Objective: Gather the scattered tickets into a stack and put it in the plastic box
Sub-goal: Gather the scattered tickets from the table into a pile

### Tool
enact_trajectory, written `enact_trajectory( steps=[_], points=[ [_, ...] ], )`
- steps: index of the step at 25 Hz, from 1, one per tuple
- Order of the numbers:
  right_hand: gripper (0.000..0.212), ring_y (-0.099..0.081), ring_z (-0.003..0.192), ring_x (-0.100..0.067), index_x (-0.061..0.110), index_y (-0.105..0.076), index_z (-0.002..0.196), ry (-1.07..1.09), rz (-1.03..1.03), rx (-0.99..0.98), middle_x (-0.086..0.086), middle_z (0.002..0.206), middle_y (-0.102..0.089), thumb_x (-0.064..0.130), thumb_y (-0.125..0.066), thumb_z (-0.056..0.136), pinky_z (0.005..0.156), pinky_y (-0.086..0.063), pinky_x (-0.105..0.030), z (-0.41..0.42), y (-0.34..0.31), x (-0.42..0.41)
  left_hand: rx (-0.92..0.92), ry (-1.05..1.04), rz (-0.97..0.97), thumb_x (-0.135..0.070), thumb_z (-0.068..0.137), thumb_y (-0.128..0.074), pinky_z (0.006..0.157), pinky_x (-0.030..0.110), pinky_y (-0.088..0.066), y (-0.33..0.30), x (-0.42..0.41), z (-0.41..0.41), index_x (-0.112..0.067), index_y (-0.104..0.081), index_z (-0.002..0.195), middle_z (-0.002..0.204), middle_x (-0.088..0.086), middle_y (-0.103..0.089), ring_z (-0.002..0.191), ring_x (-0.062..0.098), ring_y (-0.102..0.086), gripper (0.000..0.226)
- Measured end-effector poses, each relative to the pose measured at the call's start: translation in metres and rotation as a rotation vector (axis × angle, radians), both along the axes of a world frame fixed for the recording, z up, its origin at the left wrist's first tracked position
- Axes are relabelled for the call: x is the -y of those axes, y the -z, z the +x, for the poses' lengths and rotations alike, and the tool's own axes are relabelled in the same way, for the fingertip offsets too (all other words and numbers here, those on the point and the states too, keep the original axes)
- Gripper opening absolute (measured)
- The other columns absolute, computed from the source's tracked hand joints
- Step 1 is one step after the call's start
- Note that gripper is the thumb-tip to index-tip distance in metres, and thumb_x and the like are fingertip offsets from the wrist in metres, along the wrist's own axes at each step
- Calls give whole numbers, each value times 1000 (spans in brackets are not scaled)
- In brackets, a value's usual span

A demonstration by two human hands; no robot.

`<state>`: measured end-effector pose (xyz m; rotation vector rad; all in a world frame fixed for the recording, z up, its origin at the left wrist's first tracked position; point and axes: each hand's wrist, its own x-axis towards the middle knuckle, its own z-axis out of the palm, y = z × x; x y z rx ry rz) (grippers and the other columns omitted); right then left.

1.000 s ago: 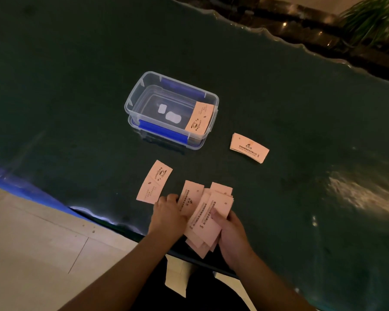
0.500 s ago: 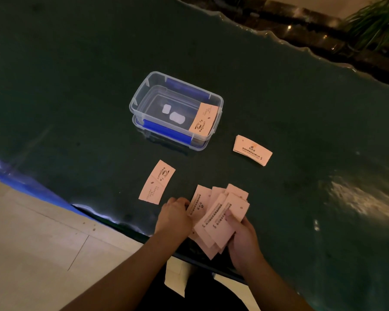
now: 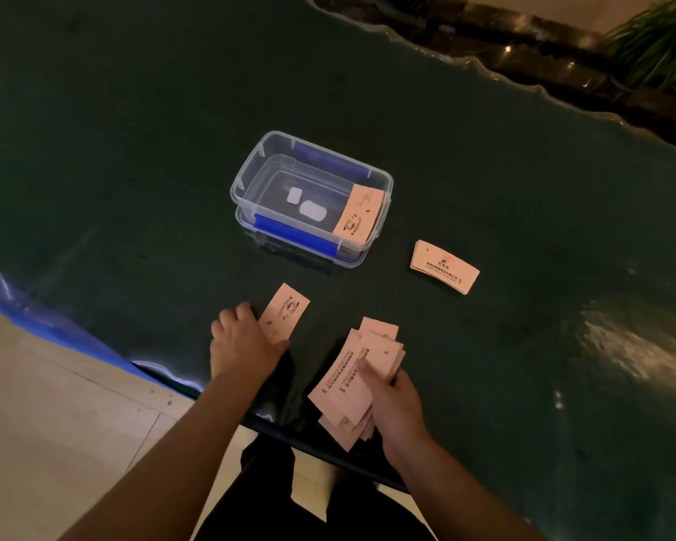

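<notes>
My right hand grips a loose, fanned bunch of pink tickets near the table's front edge. My left hand rests on the near end of a single pink ticket lying on the dark green table, fingers curled over it. The clear plastic box with blue clips stands open farther back. One ticket leans against the box's right inner wall. A small tidy stack of tickets lies to the right of the box.
The dark green table has a wavy far edge, with a plant and a dark ledge beyond it. Pale floor tiles show at the lower left, past the table's blue-trimmed near edge.
My left hand has left the fanned bunch and moved left and forward onto the single ticket. My right hand now holds the bunch alone.
</notes>
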<state>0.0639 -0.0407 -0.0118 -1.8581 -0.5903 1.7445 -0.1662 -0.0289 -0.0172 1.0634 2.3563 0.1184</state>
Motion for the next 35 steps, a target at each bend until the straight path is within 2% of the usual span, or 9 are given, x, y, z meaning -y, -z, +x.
enact_trajectory(
  steps=[4, 8, 15, 19, 22, 24, 29, 31, 35],
  points=[
    [35, -78, 99, -21, 23, -67, 123, -51, 19, 48, -1, 115, -80, 33, -82, 92, 79, -67, -41, -4, -1, -6, 86, 17, -141, -46, 74, -89, 100, 51, -50, 7, -17, -15, -12, -53, 136, 133, 15, -60, 125, 37, -54, 80],
    [39, -78, 97, -18, 23, -66, 125, -77, 13, 56, 0, 114, -80, 34, -83, 91, 71, -63, -33, 0, 0, -9, 240, 246, -80, -20, 96, -61, 82, 39, -49, -7, -30, -31, -19, -58, 100, 128, 21, -64, 98, 30, -61, 5],
    [23, -79, 97, -14, 34, -70, 116, -151, 32, 44, 7, 109, -82, 31, -79, 95, 84, -64, -38, 5, -1, -13, 358, 781, -216, -14, 92, -56, 74, 26, -56, -85, -60, -24, -46, -66, 90, 98, -21, -62, 106, 18, -66, 34],
    [30, -76, 108, -23, 27, -67, 128, -190, 28, 14, -2, 122, -79, 29, -74, 99, 99, -61, -48, 6, -2, -17, 304, 1083, -320, -7, 90, -59, 97, 35, -53, -97, -82, 34, -41, -68, 129, 119, -17, -57, 126, 21, -56, 53],
    [19, -80, 89, -17, 27, -68, 122, -195, 14, -45, 1, 103, -84, 35, -64, 105, 70, -63, -29, 10, -6, -18, 323, 1124, -266, -1, 86, -65, 101, 41, -52, -85, -89, 66, -40, -56, 138, 144, -7, -55, 131, 22, -53, 66],
    [22, -80, 82, -15, 26, -73, 114, -197, 3, -33, 0, 92, -84, 36, -55, 107, 64, -59, -26, 13, -7, -19, 326, 1113, -162, -1, 87, -67, 101, 40, -52, -73, -90, 77, -37, -56, 137, 141, -8, -53, 129, 19, -54, 62],
    [31, -78, 105, -26, 23, -72, 125, -193, -56, -13, -7, 112, -82, 35, -52, 104, 99, -59, -47, 9, -4, -17, 352, 715, 43, -18, 92, -70, 110, 42, -48, -43, -63, 78, -32, -47, 146, 148, -4, -45, 138, 18, -45, 60],
    [22, -81, 95, -18, 34, -72, 118, -195, -25, -3, 2, 102, -85, 32, -65, 98, 87, -64, -40, 8, -6, -16, 350, 448, 17, -33, 92, -72, 102, 40, -53, -33, -46, 73, -26, -45, 146, 143, 1, -49, 130, 22, -54, 61],
    [42, -81, 89, -13, 31, -71, 125, -192, 36, 44, 3, 105, -84, 14, -73, 87, 72, -64, -29, -2, -5, -15, 529, 213, -115, -47, 103, -50, 89, 42, -58, -17, -17, 81, -12, -55, 130, 119, 8, -63, 104, 21, -67, 44]
  ],
)
